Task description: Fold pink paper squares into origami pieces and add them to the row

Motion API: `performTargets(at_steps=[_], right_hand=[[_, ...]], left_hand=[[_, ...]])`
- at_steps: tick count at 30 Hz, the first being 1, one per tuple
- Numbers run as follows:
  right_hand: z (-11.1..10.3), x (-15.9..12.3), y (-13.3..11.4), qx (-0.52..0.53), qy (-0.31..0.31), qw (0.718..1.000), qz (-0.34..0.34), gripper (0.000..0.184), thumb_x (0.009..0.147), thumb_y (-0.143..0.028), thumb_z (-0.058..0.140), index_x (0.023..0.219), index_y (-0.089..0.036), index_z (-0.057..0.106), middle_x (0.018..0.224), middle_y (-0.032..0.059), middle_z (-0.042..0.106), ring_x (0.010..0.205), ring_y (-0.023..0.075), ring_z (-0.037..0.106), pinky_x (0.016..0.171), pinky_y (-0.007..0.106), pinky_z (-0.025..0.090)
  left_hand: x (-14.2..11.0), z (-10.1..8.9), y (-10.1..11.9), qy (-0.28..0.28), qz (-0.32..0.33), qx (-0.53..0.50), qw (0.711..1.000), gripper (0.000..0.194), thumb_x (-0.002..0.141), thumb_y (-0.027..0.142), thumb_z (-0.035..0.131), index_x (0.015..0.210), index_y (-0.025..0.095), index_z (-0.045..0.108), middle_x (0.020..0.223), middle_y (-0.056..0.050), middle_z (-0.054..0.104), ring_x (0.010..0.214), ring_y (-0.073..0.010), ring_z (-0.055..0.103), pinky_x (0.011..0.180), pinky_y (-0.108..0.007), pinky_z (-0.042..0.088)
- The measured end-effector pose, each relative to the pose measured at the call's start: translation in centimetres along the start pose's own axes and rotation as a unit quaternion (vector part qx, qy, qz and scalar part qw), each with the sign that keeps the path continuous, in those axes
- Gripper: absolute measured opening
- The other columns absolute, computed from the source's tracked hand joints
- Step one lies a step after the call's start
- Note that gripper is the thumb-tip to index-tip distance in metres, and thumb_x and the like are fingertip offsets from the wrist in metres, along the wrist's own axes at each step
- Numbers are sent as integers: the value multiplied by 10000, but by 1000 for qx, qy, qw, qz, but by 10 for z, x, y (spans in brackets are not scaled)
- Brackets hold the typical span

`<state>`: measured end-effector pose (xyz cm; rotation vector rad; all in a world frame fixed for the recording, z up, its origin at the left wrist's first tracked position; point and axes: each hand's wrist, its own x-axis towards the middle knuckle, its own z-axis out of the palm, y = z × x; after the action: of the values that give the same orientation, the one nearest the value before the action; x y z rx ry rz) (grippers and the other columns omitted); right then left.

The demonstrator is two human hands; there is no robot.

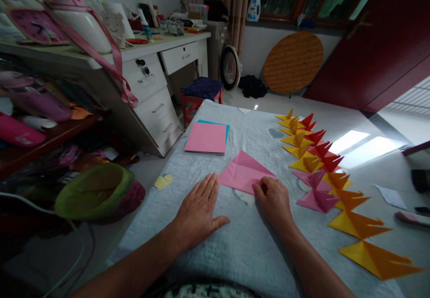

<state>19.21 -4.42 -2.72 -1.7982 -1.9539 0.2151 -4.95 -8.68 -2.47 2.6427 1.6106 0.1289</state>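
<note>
A pink sheet of paper (242, 171) folded into a triangle lies on the pale quilted table cover (235, 240). My left hand (199, 208) rests flat on the cover, fingers stretched out, its fingertips just touching the paper's left corner. My right hand (273, 198) has its fingers curled and pinches the near right edge of the pink triangle.
A stack of square paper (206, 138), pink on top and blue below, lies farther back. Several folded yellow, red, orange and pink paper shapes (317, 168) line the right side. A green-lined bin (96, 190), white drawers (157, 105) and a red stool (201, 93) stand to the left.
</note>
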Motion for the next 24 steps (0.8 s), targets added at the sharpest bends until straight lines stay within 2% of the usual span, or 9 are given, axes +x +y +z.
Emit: performTargets(at_steps=[5,9,12,16,20,24], right_hand=[[0,0,0,-3,3,1000,-1,247,876,-306,519,655,-201,551,650,41,606,644,187,484,650,308,296],[0,0,0,-3,-2,1000,3,235,868,-302,542,656,-202,546,647,39,608,655,192,492,657,309,297],[0,0,-1,-7,-2,1000,6,239,870,-307,549,657,-199,546,650,37,609,660,193,493,664,312,295],[0,0,-1,-6,1,1000,5,247,884,-302,542,662,-194,554,657,35,610,668,190,496,674,313,295],[1,-1,0,-1,2,1000,9,234,878,-282,551,664,-190,569,668,31,611,665,182,488,681,312,296],[0,-1,2,1,6,1000,9,243,867,-280,566,640,-193,571,676,28,598,671,179,485,691,311,300]], left_hand=[[-4,-3,-10,13,-46,25,999,863,875,670,488,1470,56,364,1551,-239,364,1446,-347,343,1161,-477,318],[2,-15,-1,69,-76,37,994,835,913,598,485,1496,32,290,1570,-253,317,1472,-354,283,1175,-498,288],[12,-23,17,85,-8,24,996,788,950,556,456,1519,49,254,1593,-215,291,1491,-315,248,1197,-459,252],[25,-15,33,25,107,-10,994,805,951,637,397,1539,106,252,1602,-148,310,1491,-265,256,1206,-412,231],[28,2,31,-5,108,-29,994,804,946,687,329,1529,135,300,1591,-127,344,1476,-247,291,1197,-393,231],[25,5,28,-9,107,-33,994,803,940,699,323,1517,141,338,1591,-125,343,1475,-255,288,1194,-402,235]])
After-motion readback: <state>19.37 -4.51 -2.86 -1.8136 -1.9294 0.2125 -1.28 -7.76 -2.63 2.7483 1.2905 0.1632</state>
